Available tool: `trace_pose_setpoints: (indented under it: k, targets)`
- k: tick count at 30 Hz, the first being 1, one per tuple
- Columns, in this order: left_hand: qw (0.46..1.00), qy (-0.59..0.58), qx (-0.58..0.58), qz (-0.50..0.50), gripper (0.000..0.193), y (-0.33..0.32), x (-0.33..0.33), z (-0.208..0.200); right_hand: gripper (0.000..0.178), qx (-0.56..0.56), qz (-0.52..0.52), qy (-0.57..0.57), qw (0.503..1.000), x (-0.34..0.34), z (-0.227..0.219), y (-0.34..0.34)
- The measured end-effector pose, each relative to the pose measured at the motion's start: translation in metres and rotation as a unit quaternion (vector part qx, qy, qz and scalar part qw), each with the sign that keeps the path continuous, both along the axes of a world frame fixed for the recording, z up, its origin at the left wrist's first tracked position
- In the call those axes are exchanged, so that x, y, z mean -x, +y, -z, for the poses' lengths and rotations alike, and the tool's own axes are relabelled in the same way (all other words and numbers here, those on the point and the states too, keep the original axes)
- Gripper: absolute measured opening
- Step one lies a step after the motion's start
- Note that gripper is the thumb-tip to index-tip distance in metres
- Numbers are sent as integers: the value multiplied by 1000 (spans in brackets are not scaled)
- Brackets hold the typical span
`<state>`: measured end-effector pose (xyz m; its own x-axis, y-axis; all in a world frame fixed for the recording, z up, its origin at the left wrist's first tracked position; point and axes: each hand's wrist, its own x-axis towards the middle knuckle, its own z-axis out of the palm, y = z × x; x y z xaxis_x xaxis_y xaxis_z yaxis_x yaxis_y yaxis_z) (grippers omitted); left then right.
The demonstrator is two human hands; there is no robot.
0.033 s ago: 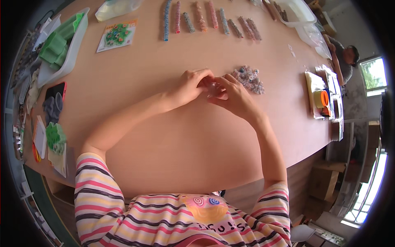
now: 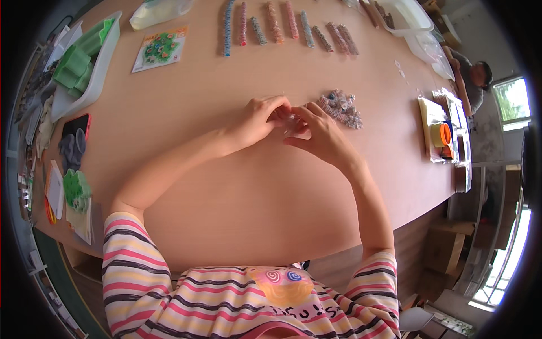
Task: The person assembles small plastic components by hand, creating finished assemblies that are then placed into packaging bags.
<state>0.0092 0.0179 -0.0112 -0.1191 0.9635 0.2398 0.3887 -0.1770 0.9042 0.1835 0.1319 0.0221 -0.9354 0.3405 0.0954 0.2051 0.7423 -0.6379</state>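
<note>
Both hands over mid table [image 2: 237, 203], close together. Clear plastic pc [image 2: 292, 125] held btwn them, just L of bead pile [image 2: 340, 107]. L hand [image 2: 261, 117]: fingers bent, tips pinching pc edge. R hand [image 2: 319, 129]: thumb & index apart, pc btwn; other fingertips hidden, state can't tell. Row of coloured sticks [image 2: 275, 22] at far side, approx. parallel. Picture card [image 2: 161, 50] far L, near white tray [image 2: 104, 79] w/ green molds [image 2: 75, 68]. Phone [image 2: 86, 120] below tray, partly under grey cloth [image 2: 72, 148].
</note>
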Motion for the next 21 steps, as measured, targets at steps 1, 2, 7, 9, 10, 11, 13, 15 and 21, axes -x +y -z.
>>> trace_pose_setpoints:
  k: [1,2,7,9,10,11,13,15,21]
  targets:
    - [1000,2,21,-10,21,-7,-1,-5,45,-27,-13,10,1000,-1,0,-4]
    - [999,4,42,-19,22,-12,-2,-7,45,-26,-10,8,1000,0,1,-6]
    - [999,2,-10,-34,20,-27,8,0,17,45,40,43,997,5,5,-18]
    - [999,4,-27,-34,20,-27,8,2,13,24,38,52,998,4,6,-21]
    - [999,18,-28,-36,19,-26,7,2,10,4,35,62,997,3,8,-22]
    - [998,32,-29,-37,18,-25,5,3,10,5,36,59,998,1,7,-21]
    - [998,43,-29,-23,19,-28,-1,0,6,20,39,55,998,-5,3,-20]
    - [998,55,-31,-11,19,-31,-7,2,5,29,55,76,995,-14,-13,-17]
    - [991,128,-27,3,18,-25,-10,3,7,53,45,49,996,-32,5,-20]
